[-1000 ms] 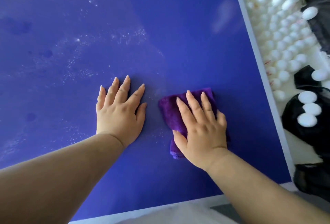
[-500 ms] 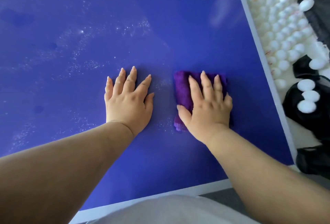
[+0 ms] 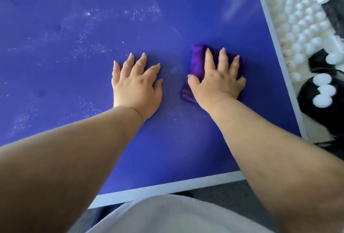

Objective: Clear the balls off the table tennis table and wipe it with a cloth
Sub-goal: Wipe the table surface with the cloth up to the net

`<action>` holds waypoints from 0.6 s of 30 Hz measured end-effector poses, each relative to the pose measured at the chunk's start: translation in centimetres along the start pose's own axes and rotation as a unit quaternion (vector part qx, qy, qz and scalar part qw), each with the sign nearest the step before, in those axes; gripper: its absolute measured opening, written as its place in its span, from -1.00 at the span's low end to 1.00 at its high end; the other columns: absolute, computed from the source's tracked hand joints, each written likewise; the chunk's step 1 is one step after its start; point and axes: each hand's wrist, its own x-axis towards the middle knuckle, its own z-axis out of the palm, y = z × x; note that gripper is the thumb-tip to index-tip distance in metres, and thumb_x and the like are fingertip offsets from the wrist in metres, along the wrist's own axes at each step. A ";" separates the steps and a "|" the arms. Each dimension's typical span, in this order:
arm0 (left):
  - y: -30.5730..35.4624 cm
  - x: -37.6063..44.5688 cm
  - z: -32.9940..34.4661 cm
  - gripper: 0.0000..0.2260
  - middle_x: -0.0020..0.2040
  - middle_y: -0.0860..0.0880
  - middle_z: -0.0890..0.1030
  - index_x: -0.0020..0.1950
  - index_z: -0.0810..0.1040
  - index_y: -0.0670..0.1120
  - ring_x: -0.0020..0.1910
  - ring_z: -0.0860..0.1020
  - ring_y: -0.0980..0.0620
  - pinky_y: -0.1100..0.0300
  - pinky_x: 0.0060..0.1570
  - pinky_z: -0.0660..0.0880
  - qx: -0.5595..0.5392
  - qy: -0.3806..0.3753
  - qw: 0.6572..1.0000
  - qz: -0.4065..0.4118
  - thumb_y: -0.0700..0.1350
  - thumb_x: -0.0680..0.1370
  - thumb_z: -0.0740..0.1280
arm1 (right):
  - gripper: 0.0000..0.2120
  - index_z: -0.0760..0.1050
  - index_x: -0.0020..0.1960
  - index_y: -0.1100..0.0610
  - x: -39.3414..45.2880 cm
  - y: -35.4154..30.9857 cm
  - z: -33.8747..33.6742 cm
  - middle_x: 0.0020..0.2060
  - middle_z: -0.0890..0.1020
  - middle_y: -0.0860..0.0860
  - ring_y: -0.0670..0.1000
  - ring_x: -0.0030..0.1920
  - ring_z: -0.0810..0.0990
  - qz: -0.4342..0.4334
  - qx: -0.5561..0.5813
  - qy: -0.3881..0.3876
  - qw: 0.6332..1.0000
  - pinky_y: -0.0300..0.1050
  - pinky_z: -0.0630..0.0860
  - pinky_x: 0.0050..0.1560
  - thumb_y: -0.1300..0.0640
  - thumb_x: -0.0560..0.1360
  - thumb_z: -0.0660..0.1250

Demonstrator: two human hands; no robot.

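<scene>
We see our own two bare forearms without sleeves, a left hand (image 3: 136,84) and right hand (image 3: 216,82) with long pointed pale nails, and a light grey-white garment (image 3: 167,216) over our torso.

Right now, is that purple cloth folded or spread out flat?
Folded: the purple cloth is a thick compact pad under the right hand, with stacked edges at its near corner.

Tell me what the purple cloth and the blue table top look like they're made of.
Purple cloth: soft pile fabric, likely microfibre; fuzzy nap, folded layers at its edge. Table top: hard, smooth painted board, apparently; faint sheen with pale reflections and white specks on it.
</scene>
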 end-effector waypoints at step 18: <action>-10.4 -7.3 -4.3 -0.55 0.42 -0.06 0.41 0.38 0.46 0.11 0.45 0.28 -0.18 -0.23 0.43 0.11 0.072 0.021 0.997 0.024 0.20 0.55 0.11 | -0.20 -0.15 0.56 -0.13 -6.7 0.7 1.4 0.57 -0.14 0.04 0.28 0.53 -0.20 0.023 0.015 0.001 1.000 0.40 0.12 0.33 -0.36 0.44 0.06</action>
